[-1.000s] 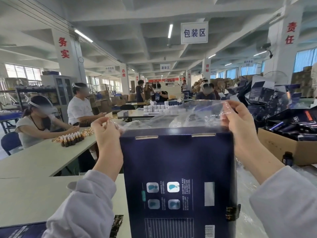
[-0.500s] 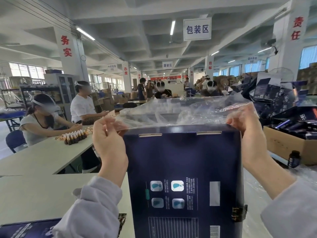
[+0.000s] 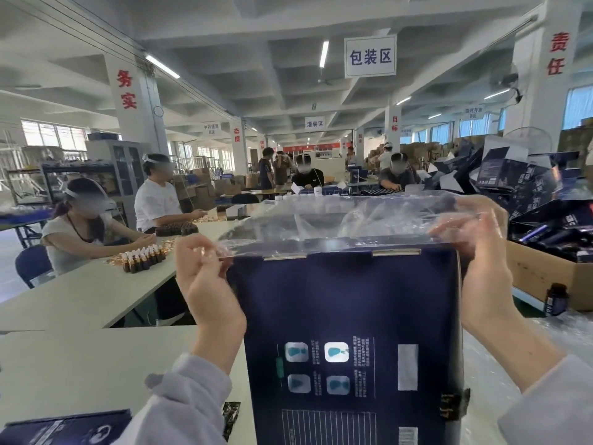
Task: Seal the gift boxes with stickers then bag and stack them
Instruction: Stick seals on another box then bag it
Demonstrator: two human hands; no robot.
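A: In close on the gift box point(image 3: 346, 309), dark blue, standing upright dead centre, with its printed panel of four little pictures facing the camera.

B: Both hands are busy. The left hand point(image 3: 205, 284) is at the box's top left corner, fingers curled, pinching the edge of the clear bag point(image 3: 353, 220).

A: Same on the other side. The right hand point(image 3: 481, 271) grips the film at the top right corner, and part of that hand shows through the plastic.

B: So the bag is stretched between them along the box's top edge, billowing up above it. How far the film reaches down the box's sides, I cannot tell.

A: Nor can I see the bottom of the box; it runs out of the picture. The pale worktop point(image 3: 80, 364) spreads out to its left.

B: Lower left corner, another dark blue box point(image 3: 64, 428) lies flat on that worktop, only partly in shot.

A: To the right, crinkled clear wrapping point(image 3: 513, 348) is heaped beside the gift box. Beyond it is a brown carton point(image 3: 539, 277) with a small dark bottle point(image 3: 556, 303) standing against its front.

B: Behind the carton, a jumble of dark packaging point(image 3: 529, 181). And across the way, on a second worktop point(image 3: 80, 293), there's a cluster of small brown bottles point(image 3: 144, 260).
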